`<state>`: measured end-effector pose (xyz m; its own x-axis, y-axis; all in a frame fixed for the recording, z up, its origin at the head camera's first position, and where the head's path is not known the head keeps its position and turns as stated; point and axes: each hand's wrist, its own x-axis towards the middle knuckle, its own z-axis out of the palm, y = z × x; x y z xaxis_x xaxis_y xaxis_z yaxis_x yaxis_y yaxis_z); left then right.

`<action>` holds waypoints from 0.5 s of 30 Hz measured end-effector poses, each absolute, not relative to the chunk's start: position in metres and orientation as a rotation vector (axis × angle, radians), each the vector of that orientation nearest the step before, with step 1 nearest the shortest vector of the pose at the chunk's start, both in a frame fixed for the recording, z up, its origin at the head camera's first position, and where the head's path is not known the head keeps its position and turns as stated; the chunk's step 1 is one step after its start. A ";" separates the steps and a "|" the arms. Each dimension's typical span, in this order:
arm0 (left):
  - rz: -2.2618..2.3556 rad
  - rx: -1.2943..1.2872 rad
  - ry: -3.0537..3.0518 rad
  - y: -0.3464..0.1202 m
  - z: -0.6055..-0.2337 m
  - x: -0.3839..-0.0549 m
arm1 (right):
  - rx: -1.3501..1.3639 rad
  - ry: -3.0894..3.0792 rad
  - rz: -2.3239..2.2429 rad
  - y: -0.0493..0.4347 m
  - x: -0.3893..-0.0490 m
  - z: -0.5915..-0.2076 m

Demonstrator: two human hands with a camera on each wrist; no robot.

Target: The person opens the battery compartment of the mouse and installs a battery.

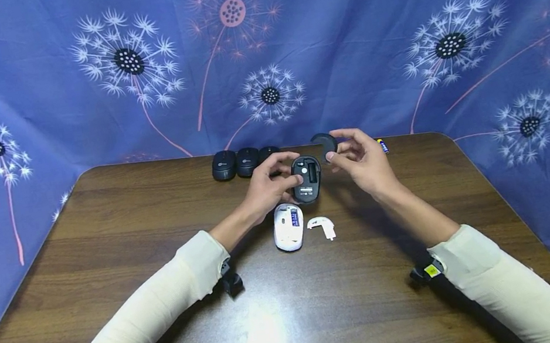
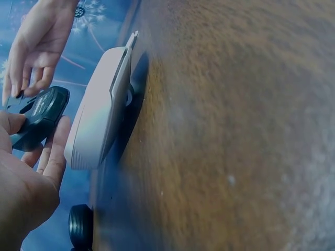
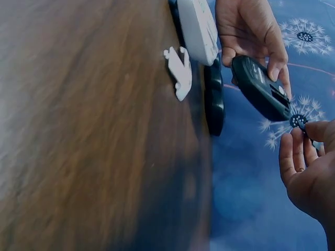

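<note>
My left hand [image 1: 268, 189] grips a black computer mouse [image 1: 308, 191], its underside turned up and its dark battery slot uncovered. The thumb lies across the mouse's left edge. Just to the right, my right hand [image 1: 369, 164] pinches a curved black battery cover [image 1: 325, 141] between thumb and fingers, apart from the mouse. On the table below them lies a white mouse [image 1: 283, 235], underside up, with a blue-labelled battery [image 1: 295, 217] in its slot. A white battery cover [image 1: 321, 222] lies beside it. In the right wrist view, the fingers mostly hide the black cover.
Several black mice [image 1: 224, 166] stand in a row at the table's back edge, one partly behind my left hand. A blue and yellow battery [image 1: 383, 146] lies behind my right hand. A blue flowered cloth [image 1: 332, 56] hangs behind the wooden table [image 1: 143, 215].
</note>
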<state>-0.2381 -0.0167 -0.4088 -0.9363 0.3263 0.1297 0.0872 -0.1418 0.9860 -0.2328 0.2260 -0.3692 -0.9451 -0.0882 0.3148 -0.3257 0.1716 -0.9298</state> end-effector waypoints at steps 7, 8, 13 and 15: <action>2.198 0.483 1.970 -0.018 -0.408 -0.239 | 0.394 -2.282 1.849 0.243 -0.226 -0.374; 2.195 0.484 1.974 -0.018 -0.408 -0.239 | 0.386 -2.294 1.850 0.245 -0.225 -0.375; 2.191 0.489 1.984 -0.020 -0.408 -0.241 | 0.346 -2.408 1.835 0.258 -0.216 -0.377; 2.189 0.491 1.989 -0.021 -0.408 -0.241 | 0.351 -2.466 1.815 0.263 -0.213 -0.377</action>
<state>-0.2409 -0.0206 -0.4084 -0.9363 0.3208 0.1426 0.1114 -0.1139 0.9872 -0.2128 0.2625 -0.3773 -0.9723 -0.1468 0.1819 -0.2174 0.2810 -0.9348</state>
